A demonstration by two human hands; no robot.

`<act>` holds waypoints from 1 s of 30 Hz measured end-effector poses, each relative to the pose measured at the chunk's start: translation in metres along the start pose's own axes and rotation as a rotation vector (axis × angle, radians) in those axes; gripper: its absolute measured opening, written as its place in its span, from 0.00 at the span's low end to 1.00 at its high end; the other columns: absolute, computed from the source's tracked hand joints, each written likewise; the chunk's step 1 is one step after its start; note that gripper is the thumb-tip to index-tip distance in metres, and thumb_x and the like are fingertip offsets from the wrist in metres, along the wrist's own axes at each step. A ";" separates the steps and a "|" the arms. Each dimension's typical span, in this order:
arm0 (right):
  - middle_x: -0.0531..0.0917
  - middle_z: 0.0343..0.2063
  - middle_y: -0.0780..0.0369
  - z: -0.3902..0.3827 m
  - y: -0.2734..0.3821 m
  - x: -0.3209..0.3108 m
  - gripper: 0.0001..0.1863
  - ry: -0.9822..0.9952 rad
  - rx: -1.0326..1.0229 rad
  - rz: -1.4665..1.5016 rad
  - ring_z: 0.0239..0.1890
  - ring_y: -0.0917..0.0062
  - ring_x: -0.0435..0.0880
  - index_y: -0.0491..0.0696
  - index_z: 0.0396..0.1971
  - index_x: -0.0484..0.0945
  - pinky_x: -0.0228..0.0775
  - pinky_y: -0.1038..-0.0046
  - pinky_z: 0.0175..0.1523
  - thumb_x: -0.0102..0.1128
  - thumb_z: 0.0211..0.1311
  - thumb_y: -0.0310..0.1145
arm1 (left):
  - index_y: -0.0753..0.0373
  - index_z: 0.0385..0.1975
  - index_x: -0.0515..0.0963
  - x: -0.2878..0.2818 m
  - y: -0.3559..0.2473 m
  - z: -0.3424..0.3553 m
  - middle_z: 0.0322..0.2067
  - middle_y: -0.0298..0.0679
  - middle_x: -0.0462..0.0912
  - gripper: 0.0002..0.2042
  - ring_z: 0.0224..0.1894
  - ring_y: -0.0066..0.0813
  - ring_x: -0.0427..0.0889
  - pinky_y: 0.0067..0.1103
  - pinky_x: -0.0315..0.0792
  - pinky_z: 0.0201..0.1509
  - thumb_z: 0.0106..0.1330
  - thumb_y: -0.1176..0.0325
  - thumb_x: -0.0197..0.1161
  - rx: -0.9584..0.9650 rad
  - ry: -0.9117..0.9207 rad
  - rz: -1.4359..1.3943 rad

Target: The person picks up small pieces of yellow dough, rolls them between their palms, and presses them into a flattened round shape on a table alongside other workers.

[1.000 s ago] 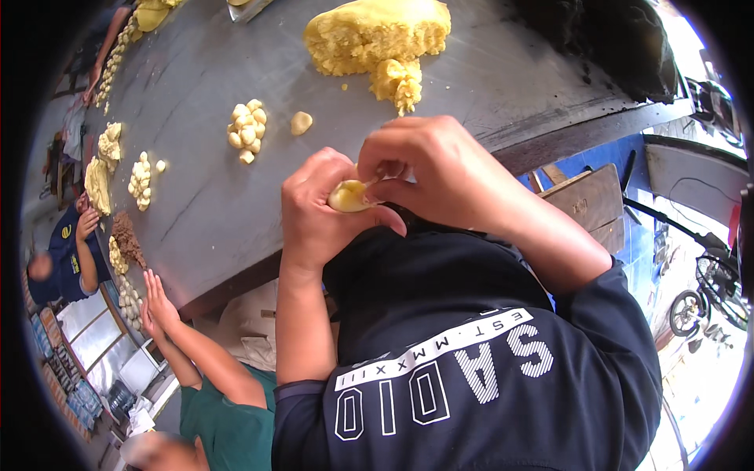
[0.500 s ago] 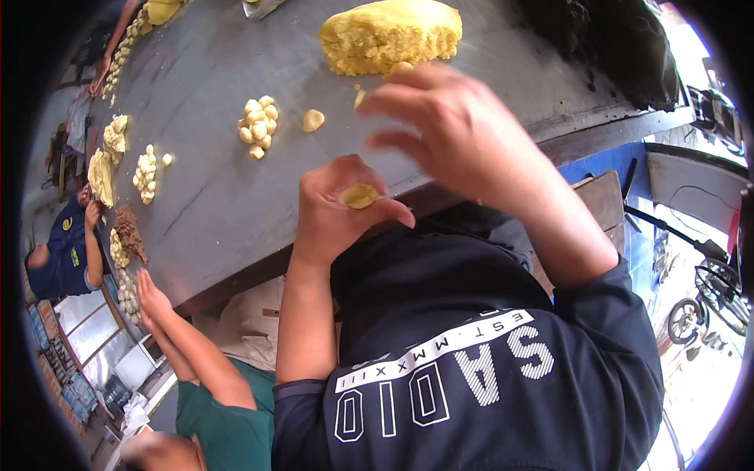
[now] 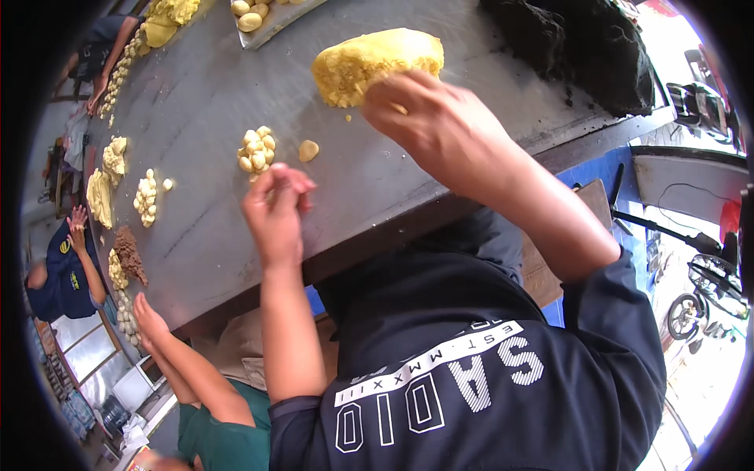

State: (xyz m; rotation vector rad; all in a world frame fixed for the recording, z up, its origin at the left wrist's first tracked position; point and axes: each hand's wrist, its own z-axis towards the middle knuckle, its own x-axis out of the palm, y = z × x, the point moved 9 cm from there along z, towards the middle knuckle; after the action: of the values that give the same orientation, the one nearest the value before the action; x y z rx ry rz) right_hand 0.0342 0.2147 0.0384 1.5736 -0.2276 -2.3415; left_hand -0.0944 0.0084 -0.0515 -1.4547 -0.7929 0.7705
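Grey bench (image 3: 196,251) with a block of yellow dough (image 3: 381,49) and two hands over it.
The bench is smooth and faintly streaked, with a black, rough-looking heap (image 3: 605,63) at its right end. The dough is thick, smooth and rounded on top, crumbly along its near face. The right hand (image 3: 428,114) is at that crumbly face, fingers bent down and blurred; whether they pinch dough or only touch it, I cannot tell. The left hand (image 3: 276,200), half curled, is just beside a cluster of small, smooth, pale balls (image 3: 257,147), well apart from the dough; its fingertips blur, so its grip cannot be told either. One flattened, rounded piece (image 3: 309,150) lies just right of the cluster.
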 end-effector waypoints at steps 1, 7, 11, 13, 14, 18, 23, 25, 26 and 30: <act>0.86 0.48 0.61 0.013 0.003 -0.010 0.09 -0.095 -0.009 -0.098 0.54 0.63 0.89 0.45 0.44 0.89 0.89 0.62 0.56 0.69 0.64 0.27 | 0.60 0.31 0.77 0.021 -0.002 -0.002 0.31 0.36 0.85 0.23 0.28 0.19 0.76 0.19 0.67 0.33 0.90 0.51 0.63 -0.011 0.056 0.017; 0.88 0.42 0.58 0.029 0.004 0.057 0.09 0.042 0.021 -0.447 0.50 0.61 0.89 0.46 0.41 0.89 0.90 0.65 0.51 0.69 0.63 0.28 | 0.63 0.37 0.83 0.040 -0.031 0.005 0.22 0.38 0.84 0.17 0.26 0.37 0.83 0.33 0.76 0.34 0.80 0.55 0.76 0.197 -0.001 0.703; 0.89 0.39 0.55 0.011 0.002 0.035 0.07 0.086 -0.014 0.020 0.46 0.59 0.90 0.46 0.36 0.92 0.89 0.60 0.50 0.69 0.63 0.30 | 0.61 0.38 0.86 0.011 -0.058 0.006 0.30 0.43 0.90 0.13 0.34 0.52 0.90 0.39 0.81 0.41 0.71 0.60 0.82 0.387 -0.263 1.088; 0.89 0.40 0.56 -0.006 0.003 0.018 0.06 0.010 -0.023 0.135 0.48 0.59 0.91 0.46 0.35 0.91 0.89 0.60 0.51 0.68 0.63 0.29 | 0.63 0.35 0.85 0.003 -0.070 0.002 0.33 0.44 0.91 0.14 0.35 0.45 0.92 0.36 0.83 0.44 0.73 0.61 0.82 0.479 -0.279 1.064; 0.90 0.41 0.57 -0.014 -0.001 0.009 0.06 -0.064 -0.030 0.258 0.49 0.58 0.92 0.45 0.34 0.91 0.89 0.59 0.52 0.67 0.64 0.27 | 0.63 0.35 0.85 -0.002 -0.068 0.000 0.33 0.44 0.91 0.14 0.35 0.45 0.92 0.36 0.83 0.44 0.73 0.61 0.82 0.480 -0.278 1.062; 0.91 0.55 0.58 -0.002 -0.022 -0.019 0.16 -0.221 0.131 0.014 0.55 0.56 0.92 0.48 0.55 0.89 0.86 0.58 0.59 0.71 0.69 0.28 | 0.63 0.29 0.78 -0.004 -0.033 -0.022 0.32 0.36 0.82 0.22 0.30 0.23 0.81 0.23 0.76 0.37 0.82 0.54 0.76 0.336 -0.078 0.474; 0.88 0.42 0.56 0.002 -0.022 0.038 0.06 0.109 0.133 -0.094 0.51 0.60 0.92 0.47 0.40 0.88 0.88 0.59 0.56 0.66 0.67 0.25 | 0.63 0.31 0.77 0.040 -0.021 -0.032 0.34 0.36 0.85 0.22 0.33 0.21 0.79 0.20 0.69 0.36 0.92 0.57 0.59 0.049 0.256 0.094; 0.88 0.43 0.56 0.020 -0.009 0.025 0.05 0.184 0.071 -0.099 0.51 0.60 0.92 0.47 0.39 0.89 0.87 0.59 0.56 0.66 0.67 0.25 | 0.63 0.32 0.79 0.046 -0.035 -0.037 0.38 0.38 0.88 0.21 0.37 0.23 0.83 0.21 0.72 0.37 0.92 0.58 0.59 0.004 0.269 0.075; 0.88 0.43 0.57 0.025 -0.001 0.029 0.04 0.260 0.015 -0.115 0.51 0.60 0.92 0.47 0.37 0.89 0.87 0.59 0.56 0.66 0.67 0.25 | 0.64 0.35 0.81 0.045 -0.049 -0.038 0.43 0.41 0.90 0.15 0.43 0.28 0.87 0.23 0.77 0.42 0.89 0.64 0.63 0.132 0.227 0.362; 0.88 0.42 0.58 0.026 -0.002 0.047 0.03 0.045 -0.122 -0.040 0.50 0.60 0.92 0.47 0.35 0.89 0.87 0.59 0.56 0.68 0.65 0.24 | 0.65 0.49 0.86 0.052 -0.063 -0.044 0.53 0.45 0.93 0.06 0.54 0.39 0.92 0.30 0.85 0.56 0.76 0.79 0.71 0.396 0.259 0.796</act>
State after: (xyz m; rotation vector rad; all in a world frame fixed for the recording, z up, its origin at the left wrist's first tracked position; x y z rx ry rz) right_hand -0.0063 0.1999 0.0066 1.5829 -0.0423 -2.2997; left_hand -0.0312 0.0295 0.0132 -1.4500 0.1742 1.2145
